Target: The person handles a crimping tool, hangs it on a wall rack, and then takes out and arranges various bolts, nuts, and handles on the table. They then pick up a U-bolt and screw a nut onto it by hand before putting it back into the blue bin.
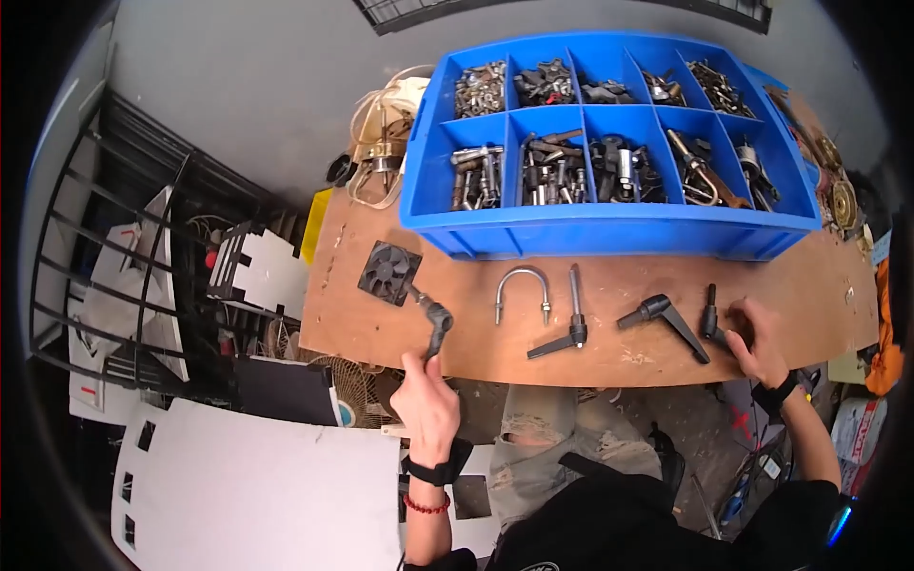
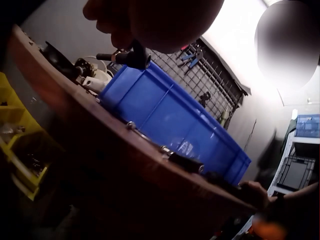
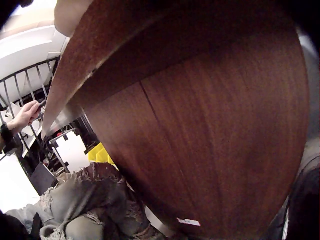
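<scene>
My left hand [image 1: 428, 409] is raised at the table's front edge and grips a black clamping lever [image 1: 439, 324] with a threaded stud; in the left wrist view the lever [image 2: 134, 58] hangs below the fingers. My right hand [image 1: 762, 347] rests at the front right edge, its thumb against another black lever [image 1: 710, 325], its other fingers loosely bent. Between the hands lie a metal U-bolt [image 1: 523, 274], a long-stud lever [image 1: 576, 324] and a larger black lever [image 1: 674, 324]. A small black fan [image 1: 389, 273] lies behind the held lever.
A blue divided bin [image 1: 609, 233] of sorted metal parts stands along the back of the wooden table [image 1: 457, 352]. Coiled cord and a metal fitting [image 1: 383, 157] lie to its left. White panels [image 1: 257, 485] and a black rack [image 1: 86, 276] stand at the left.
</scene>
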Action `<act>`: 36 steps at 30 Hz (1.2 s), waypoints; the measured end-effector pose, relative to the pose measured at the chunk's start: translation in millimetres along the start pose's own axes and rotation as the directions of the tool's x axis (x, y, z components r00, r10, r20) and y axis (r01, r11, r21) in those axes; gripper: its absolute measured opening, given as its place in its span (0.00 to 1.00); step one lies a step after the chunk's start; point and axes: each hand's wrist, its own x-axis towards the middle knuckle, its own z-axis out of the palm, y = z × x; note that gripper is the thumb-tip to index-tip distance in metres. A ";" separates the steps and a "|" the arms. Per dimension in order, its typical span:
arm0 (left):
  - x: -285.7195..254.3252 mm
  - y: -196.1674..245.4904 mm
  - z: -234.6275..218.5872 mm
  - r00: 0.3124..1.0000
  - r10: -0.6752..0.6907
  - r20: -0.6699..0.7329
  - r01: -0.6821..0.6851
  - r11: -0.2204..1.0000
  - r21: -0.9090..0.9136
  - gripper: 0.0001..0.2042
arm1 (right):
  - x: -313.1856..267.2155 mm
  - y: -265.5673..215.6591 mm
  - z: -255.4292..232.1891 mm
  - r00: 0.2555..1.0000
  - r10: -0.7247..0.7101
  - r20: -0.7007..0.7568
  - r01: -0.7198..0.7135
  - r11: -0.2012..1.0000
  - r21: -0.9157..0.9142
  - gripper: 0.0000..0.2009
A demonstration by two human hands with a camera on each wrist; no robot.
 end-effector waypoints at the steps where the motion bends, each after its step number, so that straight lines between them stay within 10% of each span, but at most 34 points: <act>1: 3.2 -2.6 1.9 0.999 0.050 0.013 -0.051 0.997 0.065 0.05 | 0.1 -0.2 -0.6 1.000 -0.002 0.001 0.002 1.000 -0.007 0.18; 8: 37.7 -2.6 20.9 0.915 0.345 0.210 -0.390 0.889 0.239 0.06 | 0.1 -7.6 -1.8 0.999 -0.017 -0.044 0.014 0.998 -0.064 0.18; 12: 42.1 -5.9 5.1 0.914 0.269 0.305 -0.364 0.875 0.318 0.08 | -2.8 -4.5 -1.3 0.999 0.008 -0.033 -0.009 0.999 -0.037 0.17; 26: 59.5 38.6 -33.1 0.904 0.407 0.133 -0.389 0.910 -0.142 0.10 | 0.0 -4.4 -5.0 1.000 0.002 -0.018 -0.003 0.999 -0.050 0.18; 36: 208.4 85.9 -46.3 0.730 0.637 0.247 -0.631 0.767 -0.115 0.10 | 0.4 0.0 -1.3 0.999 -0.012 -0.052 0.010 0.999 -0.033 0.17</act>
